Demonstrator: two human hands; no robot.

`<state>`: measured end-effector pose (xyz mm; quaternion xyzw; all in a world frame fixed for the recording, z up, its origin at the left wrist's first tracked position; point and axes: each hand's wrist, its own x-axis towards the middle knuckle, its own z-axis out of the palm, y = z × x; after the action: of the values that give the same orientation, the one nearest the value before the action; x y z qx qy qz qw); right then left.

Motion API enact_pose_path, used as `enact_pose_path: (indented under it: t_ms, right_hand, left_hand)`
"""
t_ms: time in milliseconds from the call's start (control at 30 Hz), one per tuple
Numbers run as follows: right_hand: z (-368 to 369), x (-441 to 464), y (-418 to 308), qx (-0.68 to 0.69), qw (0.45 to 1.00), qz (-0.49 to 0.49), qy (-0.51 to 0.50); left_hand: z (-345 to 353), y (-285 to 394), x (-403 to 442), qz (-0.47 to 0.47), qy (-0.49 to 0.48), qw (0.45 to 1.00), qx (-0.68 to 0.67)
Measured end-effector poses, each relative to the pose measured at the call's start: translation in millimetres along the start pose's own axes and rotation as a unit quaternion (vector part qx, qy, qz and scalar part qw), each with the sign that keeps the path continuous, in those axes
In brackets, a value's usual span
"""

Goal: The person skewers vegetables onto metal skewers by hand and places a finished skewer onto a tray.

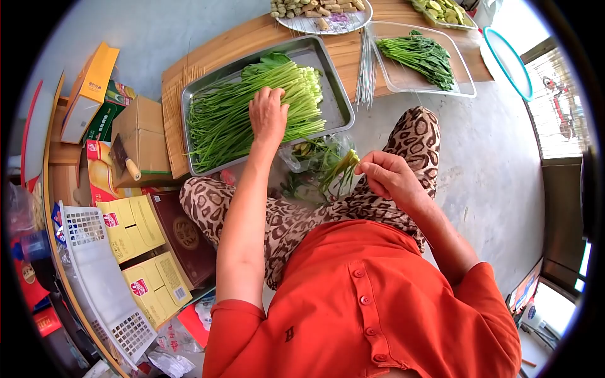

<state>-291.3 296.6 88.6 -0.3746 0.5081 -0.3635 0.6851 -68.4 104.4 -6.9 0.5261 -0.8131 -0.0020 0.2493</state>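
Observation:
A metal tray (343, 120) on the wooden table holds a thick pile of long green vegetable stalks (220, 116), their pale ends toward the right. My left hand (268, 116) is on top of this pile, fingers curled into the stalks; the fingertips are partly hidden. Over my lap, my right hand (391, 179) pinches a small bunch of short green stems (343, 169) with pale tips. Below the tray's front edge, a clear plastic bag (299, 157) with loose green scraps lies between my legs.
A clear plastic tub (466, 75) with tied-looking greens (419, 57) stands at the right. Beside it lie thin metal skewers (365, 72). A plate (353, 24) of skewered-looking food sits behind. Cartons (142, 129), a knife (131, 167) and a white basket (104, 277) crowd the left.

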Motion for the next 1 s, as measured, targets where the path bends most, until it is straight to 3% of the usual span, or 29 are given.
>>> enact_pose_path:
  t_ms: [167, 367, 433, 500, 567, 700, 733, 867, 1000]
  right_hand:
    - [-1, -9, -9, 0.004, 1.0, 0.006, 0.001]
    - [0, -21, -19, 0.012, 1.0, -0.015, 0.01]
    - [-1, -22, -19, 0.025, 0.999, -0.022, 0.01]
    - [-1, -21, -20, 0.025, 1.0, -0.017, 0.009]
    - [0, -20, -19, 0.025, 1.0, -0.011, 0.007]
    - [2, -21, -22, 0.028, 1.0, -0.011, 0.003]
    - [2, -24, -26, 0.026, 1.0, -0.006, -0.001]
    - [1, -41, -51, 0.017, 0.998, -0.056, 0.002]
    - [4, -56, -73, 0.049, 0.994, -0.093, -0.031]
  left_hand:
    - [5, -6, 4, -0.013, -0.008, 1.0, -0.02]
    - [4, -19, 5, -0.017, 0.01, 0.99, -0.141]
    - [-3, -18, 6, -0.062, 0.028, 0.969, -0.237]
    - [-4, -24, 9, -0.05, 0.053, 0.967, -0.246]
    - [-8, -27, 11, -0.098, 0.041, 0.947, -0.302]
    - [-23, -38, 14, -0.084, 0.041, 0.957, -0.274]
    - [-40, -38, 16, -0.129, 0.072, 0.933, -0.328]
    - [-85, -56, 27, -0.105, 0.164, 0.928, -0.319]
    - [-162, -32, 34, -0.074, 0.253, 0.883, -0.387]
